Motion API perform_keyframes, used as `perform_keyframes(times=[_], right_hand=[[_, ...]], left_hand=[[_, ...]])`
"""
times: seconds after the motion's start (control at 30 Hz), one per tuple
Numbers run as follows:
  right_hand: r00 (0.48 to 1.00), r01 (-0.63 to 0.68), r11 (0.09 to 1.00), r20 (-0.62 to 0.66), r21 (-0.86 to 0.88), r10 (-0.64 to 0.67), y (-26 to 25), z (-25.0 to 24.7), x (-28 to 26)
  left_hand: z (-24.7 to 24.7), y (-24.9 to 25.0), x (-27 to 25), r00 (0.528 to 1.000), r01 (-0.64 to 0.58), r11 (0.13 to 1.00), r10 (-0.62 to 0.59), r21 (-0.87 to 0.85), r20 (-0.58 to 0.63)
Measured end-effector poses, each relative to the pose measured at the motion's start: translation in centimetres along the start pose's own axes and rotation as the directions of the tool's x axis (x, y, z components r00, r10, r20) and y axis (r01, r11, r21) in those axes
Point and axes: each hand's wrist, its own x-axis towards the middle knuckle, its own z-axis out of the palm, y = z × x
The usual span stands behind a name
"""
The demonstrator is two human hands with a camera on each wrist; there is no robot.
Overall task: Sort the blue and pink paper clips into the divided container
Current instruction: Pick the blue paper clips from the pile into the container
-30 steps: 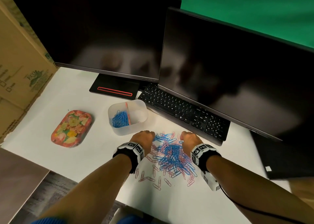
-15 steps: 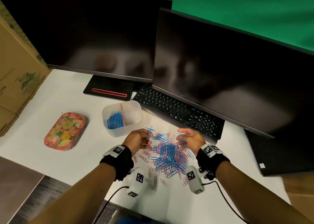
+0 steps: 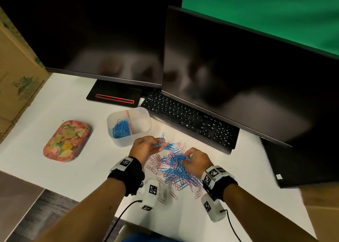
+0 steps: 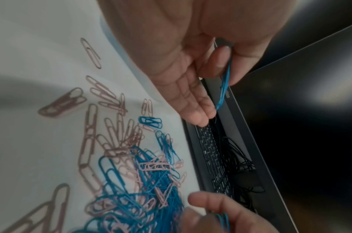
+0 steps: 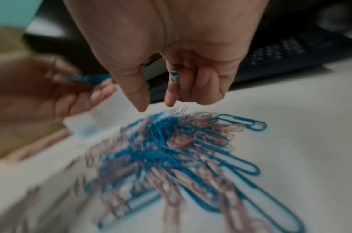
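A mixed pile of blue and pink paper clips [image 3: 174, 170] lies on the white table in front of me. The clear divided container [image 3: 145, 113] stands just beyond and left of it, with blue clips [image 3: 121, 129] in its left compartment; the right compartment looks bare. My left hand [image 3: 159, 144] hovers between pile and container and pinches a few blue clips [image 4: 225, 82] between thumb and fingers. Over the pile's right side, my right hand [image 3: 187, 157] keeps a blue clip [image 5: 174, 75] in its curled fingers, thumb and forefinger pointing down at the pile [image 5: 171, 149].
A black keyboard [image 3: 190, 120] runs right behind the pile, under two dark monitors [image 3: 238, 73]. A monitor stand [image 3: 113, 96] sits behind the container. A floral tin [image 3: 67, 140] lies at the left, a cardboard box [image 3: 16, 73] beyond it. The table's front edge [image 3: 77, 197] is near.
Both hands lay knuckles-up on the pile a second ago; they have lifted and turned, each now holding blue clips. The left hand has moved up toward the container.
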Motion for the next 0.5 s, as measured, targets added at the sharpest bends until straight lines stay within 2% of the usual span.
perform_keyframes(times=[0.07, 0.13, 0.33, 0.5], right_hand=[[0.997, 0.071, 0.982, 0.025, -0.175, -0.068, -0.3, 0.7, -0.5], [0.993, 0.121, 0.96, 0.038, -0.254, -0.115, -0.4, 1.1, -0.4], [0.983, 0.171, 0.946, -0.014, -0.274, -0.182, -0.7, 1.6, 0.5], [0.985, 0.152, 0.961, -0.046, -0.232, -0.167, -0.7, 1.3, 1.2]], left_hand=[[0.3, 0.0, -0.1, 1.0, 0.0, 1.0, 0.0, -0.01, -0.002], [0.6, -0.1, -0.2, 1.0, 0.011, 0.999, -0.011, -0.035, 0.002], [0.8, 0.0, -0.6, 0.999, 0.015, 0.988, -0.022, -0.157, -0.044], [1.0, 0.2, -0.7, 0.989, 0.07, 0.978, -0.094, -0.194, -0.118]])
